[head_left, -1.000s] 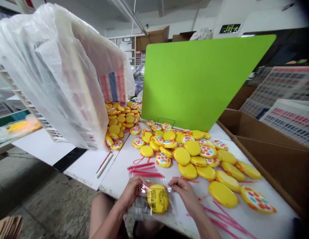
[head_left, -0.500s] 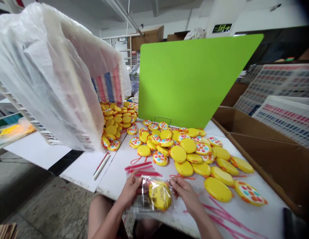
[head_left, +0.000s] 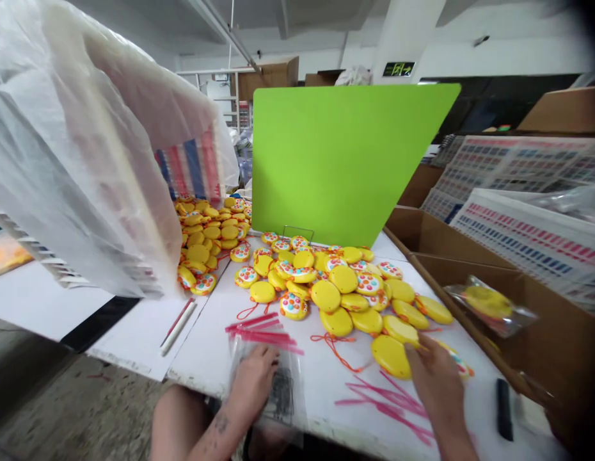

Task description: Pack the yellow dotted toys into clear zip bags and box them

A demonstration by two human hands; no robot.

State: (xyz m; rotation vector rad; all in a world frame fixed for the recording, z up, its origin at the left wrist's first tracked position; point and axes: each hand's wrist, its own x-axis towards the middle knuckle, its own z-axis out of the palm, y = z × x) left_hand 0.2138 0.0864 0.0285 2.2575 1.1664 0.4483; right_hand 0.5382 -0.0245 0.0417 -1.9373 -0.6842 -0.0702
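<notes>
My left hand lies on the clear zip bags, just below their pink zip strips. Its fingers are bent and pressed together on the top bag. At the right end of the heap, my right hand reaches over the yellow oval toys, thumb apart from fingers. Beside its thumb lies a plain yellow toy, and a dotted toy is partly hidden under the hand. A bagged yellow toy is at the open cardboard box on the right.
A larger heap of toys spills from the plastic-draped crate at left. A green board stands behind. Pink strips, a white pen and a black object lie on the table.
The bagged toy has left my hands and is now at the box on the right. My right hand has moved right to the toys. My left hand has come down onto the zip bags.
</notes>
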